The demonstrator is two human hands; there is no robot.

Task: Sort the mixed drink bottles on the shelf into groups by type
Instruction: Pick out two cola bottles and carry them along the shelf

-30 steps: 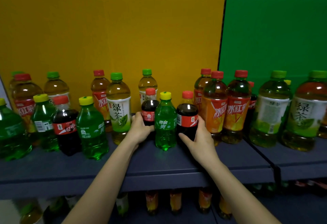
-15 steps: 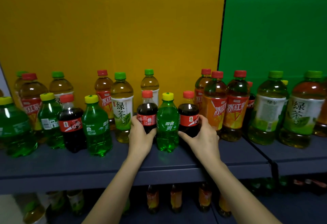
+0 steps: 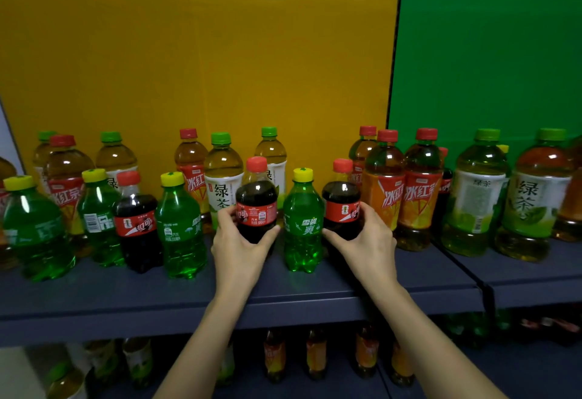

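My left hand grips a small cola bottle with a red cap, held slightly above the dark shelf. A second small cola bottle is wrapped by my right hand. Between them stands a green lemon-lime soda bottle with a yellow cap. To the left stand another cola bottle and green soda bottles. Behind are tall green tea bottles and iced red tea bottles.
More tall green tea bottles stand on the adjoining shelf section at the right. A yellow panel and a green panel form the back wall. A lower shelf holds several bottles.
The cola bottle in my left hand has come forward from behind the green soda and risen a little. My right hand has stayed on the other cola bottle.
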